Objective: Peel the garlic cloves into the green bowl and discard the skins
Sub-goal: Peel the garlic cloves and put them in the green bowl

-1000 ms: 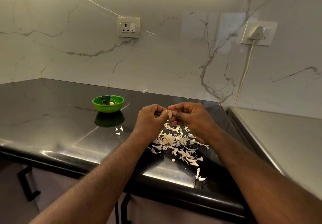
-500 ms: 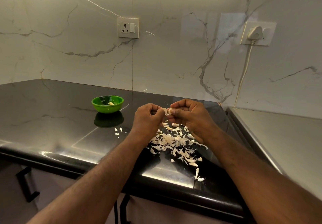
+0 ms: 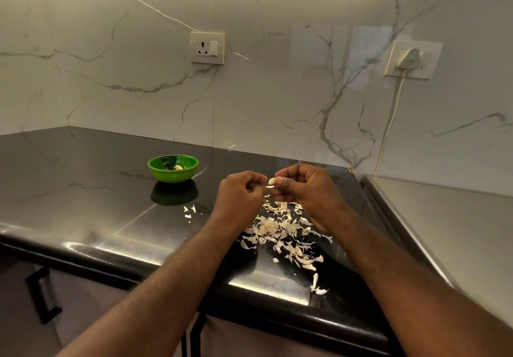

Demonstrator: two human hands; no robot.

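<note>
**Clove held over the skins**

Our right hand (image 3: 308, 190) pinches the garlic clove (image 3: 272, 181) at its fingertips, above the skins (image 3: 280, 231) on the black counter (image 3: 83, 190). Our left hand (image 3: 240, 194) is just beside, fingers curled; we cannot tell if they hold skin. The green bowl (image 3: 172, 175) stands apart, to the left.

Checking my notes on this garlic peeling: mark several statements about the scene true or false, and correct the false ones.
1. The right hand pinches a garlic clove. True.
2. The green bowl is empty. False: another clove lies in it.
3. Skins lie scattered on the counter. True.
4. Both wall sockets hold plugs. False: only the right socket holds a plug; the left socket is free.
</note>
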